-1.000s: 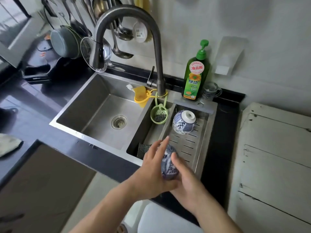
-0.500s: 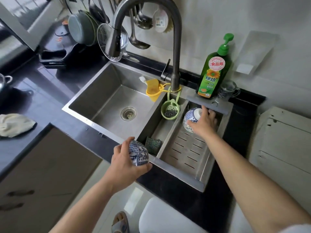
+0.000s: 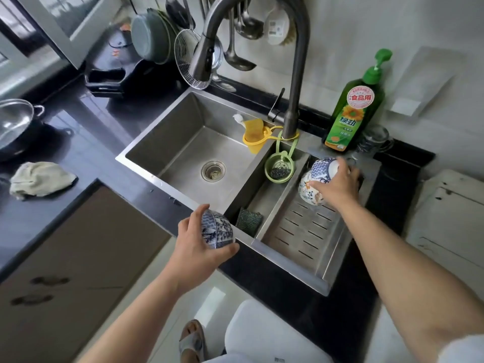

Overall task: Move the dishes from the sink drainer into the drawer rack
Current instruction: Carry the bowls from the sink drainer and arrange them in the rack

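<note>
- Two bowls in our hands: left hand clamped on a blue-and-white bowl over the sink's front rim.
- Right hand closed on a second bowl, tilted atop a floral bowl in the drainer tray.
- Green soap bottle behind reads 食品用, 绿劲.
- Faucet stands left of it.

Dark countertop, crumpled cloth, steel colander, green soap bottle

right hand now with the blue bowl off the newly bared floral bowl — tilted
</note>
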